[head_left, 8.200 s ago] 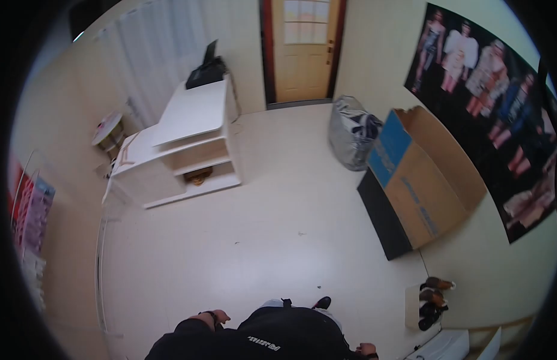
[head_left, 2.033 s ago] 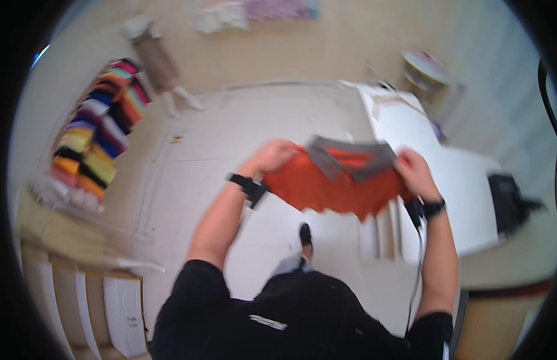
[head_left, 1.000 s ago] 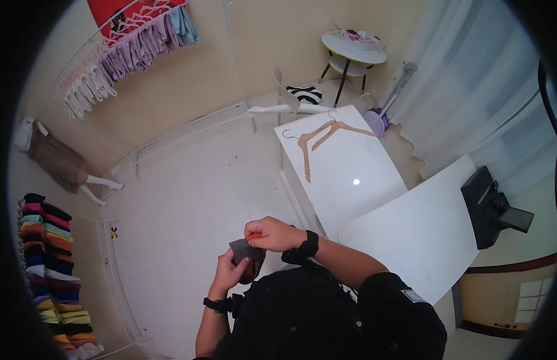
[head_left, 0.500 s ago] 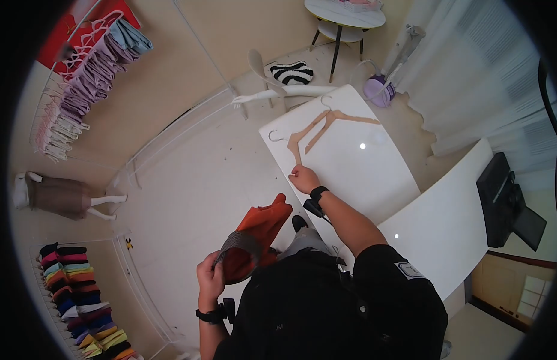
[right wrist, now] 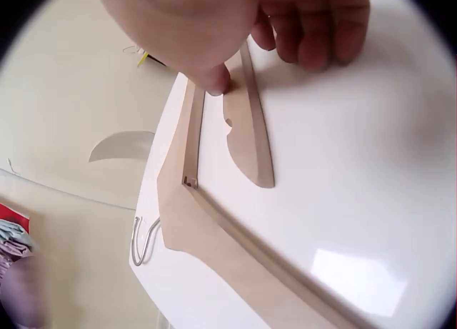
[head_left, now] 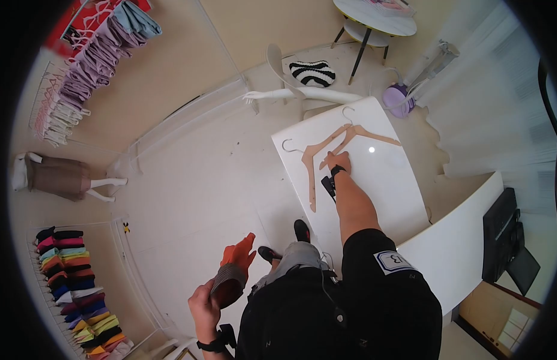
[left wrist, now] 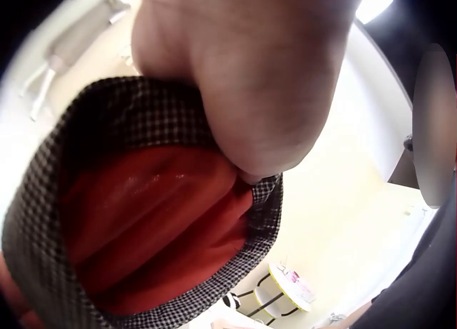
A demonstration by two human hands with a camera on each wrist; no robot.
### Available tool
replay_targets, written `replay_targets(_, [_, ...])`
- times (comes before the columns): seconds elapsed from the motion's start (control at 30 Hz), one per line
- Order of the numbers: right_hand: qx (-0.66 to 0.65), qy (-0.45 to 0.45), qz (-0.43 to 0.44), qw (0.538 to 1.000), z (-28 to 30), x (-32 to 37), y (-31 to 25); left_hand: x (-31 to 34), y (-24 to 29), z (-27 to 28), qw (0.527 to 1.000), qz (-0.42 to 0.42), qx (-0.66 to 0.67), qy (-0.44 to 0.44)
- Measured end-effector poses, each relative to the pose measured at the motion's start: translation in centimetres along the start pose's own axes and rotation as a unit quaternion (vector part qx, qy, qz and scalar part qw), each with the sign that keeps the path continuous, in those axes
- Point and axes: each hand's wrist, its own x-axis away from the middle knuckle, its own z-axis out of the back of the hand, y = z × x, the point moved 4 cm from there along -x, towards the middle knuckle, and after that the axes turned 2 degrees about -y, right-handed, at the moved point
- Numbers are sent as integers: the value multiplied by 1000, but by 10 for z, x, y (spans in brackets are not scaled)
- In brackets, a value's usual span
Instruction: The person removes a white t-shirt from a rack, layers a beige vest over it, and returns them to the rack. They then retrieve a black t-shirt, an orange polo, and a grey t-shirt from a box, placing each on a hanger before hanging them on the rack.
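Note:
My left hand (head_left: 203, 303) grips the checked band of an orange garment (head_left: 238, 257), which hangs in front of my body. In the left wrist view, the dark checked band (left wrist: 39, 218) forms an open loop around folds of orange cloth (left wrist: 164, 229). My right hand (head_left: 338, 161) is over the white table, at the lower arm of a wooden hanger (head_left: 374, 137). Its thumb touches one edge of that hanger arm (right wrist: 246, 140), with the fingers curled on the other side. A second wooden hanger (head_left: 311, 171) with a metal hook lies alongside to the left.
The hangers lie on a white table (head_left: 383, 192), with a black printer (head_left: 499, 231) on the adjoining surface. Behind stand a round side table (head_left: 374, 18) and a purple floor appliance (head_left: 399, 99). Clothes racks (head_left: 80, 288) and a skirted mannequin (head_left: 56, 178) line the left.
Both hands held the orange garment earlier; the right let go and reached onto the table. Since half a second ago it has moved from the left hanger to the right one.

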Motion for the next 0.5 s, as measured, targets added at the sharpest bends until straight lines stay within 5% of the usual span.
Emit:
replay_targets(0.17, [-2,24,-17,1000,-5,-30,18,1,4,22,998,3,14,55])
replay_targets(0.27, [28,-44,0,999,13,-26,19,10,4,54,991,47,58,108])
replay_targets(0.33, [-95,55,-29,994,32,-13,15,25,-5,88,978,48,75,187])
replay_targets(0.43, [-381,-86,-17,920,26,-53,36,53,-14,146,917,3,251,309])
replay_targets(0.5, [-371,-71,4,926,39,-61,39,92,-25,199,896,-18,195,400])
